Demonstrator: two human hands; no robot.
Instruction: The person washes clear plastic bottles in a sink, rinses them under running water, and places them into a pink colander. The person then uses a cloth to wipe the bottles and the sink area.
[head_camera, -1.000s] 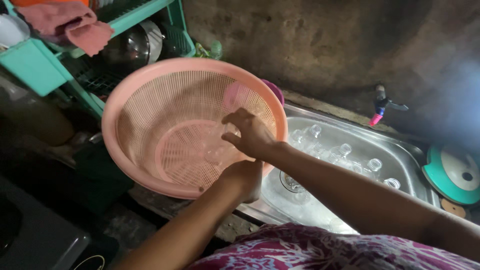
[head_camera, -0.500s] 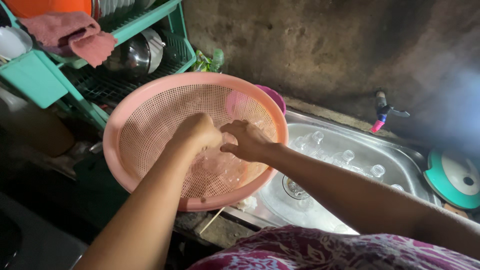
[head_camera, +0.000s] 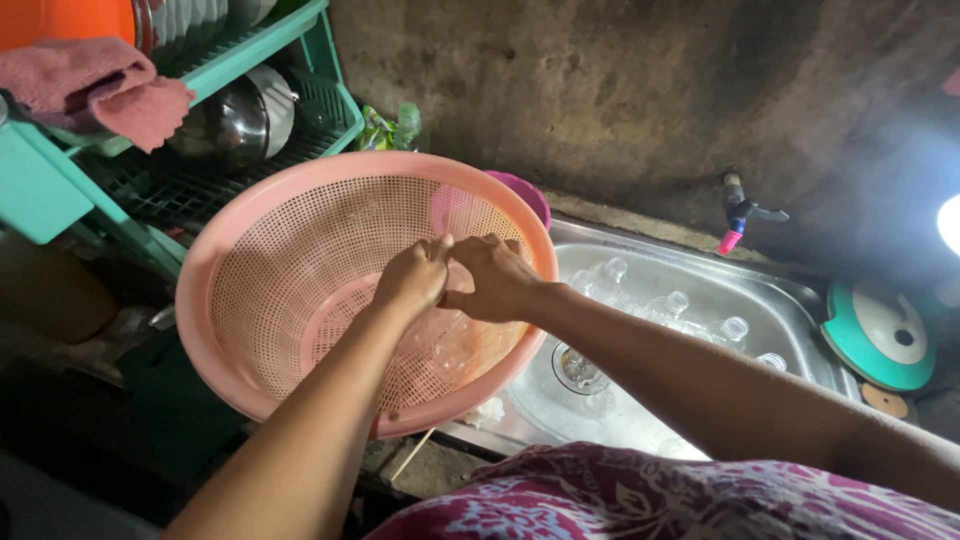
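A large pink perforated basket (head_camera: 290, 290) sits tilted at the left end of a steel sink (head_camera: 800, 310). Both my hands are inside it, pressed together near its middle. My left hand (head_camera: 413, 276) is curled in a loose fist, with its thumb against my right hand (head_camera: 492, 281), whose fingers bend downward. I cannot see anything gripped between them. Just below the hands, clear glassware (head_camera: 450, 348) lies on the basket's bottom.
Several clear glasses (head_camera: 675, 302) stand upside down in the sink basin around the drain (head_camera: 578, 368). A tap (head_camera: 735, 212) sticks out of the rough wall. A green dish rack (head_camera: 250, 120) with a steel pot and a pink cloth (head_camera: 95, 85) is at the left. A teal lid (head_camera: 880, 335) lies at the right.
My left hand left the underside of the basket and came inside to meet my right hand. Both hands then shifted toward the basket's far side, and the basket settled lower.
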